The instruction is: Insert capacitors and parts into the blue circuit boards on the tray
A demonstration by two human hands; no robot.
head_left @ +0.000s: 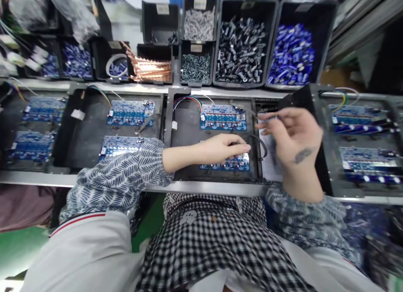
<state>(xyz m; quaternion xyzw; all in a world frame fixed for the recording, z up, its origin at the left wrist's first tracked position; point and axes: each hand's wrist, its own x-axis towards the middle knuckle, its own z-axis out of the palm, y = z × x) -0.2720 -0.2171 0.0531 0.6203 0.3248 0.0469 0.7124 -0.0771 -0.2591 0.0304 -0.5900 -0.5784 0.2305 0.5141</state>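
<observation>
Over the lower circuit board [239,164] in the middle tray is my left hand [222,149], its fingers curled and drawn together. It hides much of that blue board, and whatever is between the fingertips is hidden too. Just right of the tray, my right hand [294,134] is raised with thumb and fingers pinched, slightly blurred. A small dark thing shows at its fingertips, too unclear to name. The upper circuit board [223,117] lies flat behind my left hand, with coloured wires [190,98] running from its left end to a white connector [174,125].
Bins behind the line hold black capacitors [241,52], blue capacitors [292,54], small dark parts [195,68], pale parts [199,25] and copper-coloured strips [153,69]. Neighbouring black trays [86,132] carry similar boards. A metal rail [217,188] runs along the front edge.
</observation>
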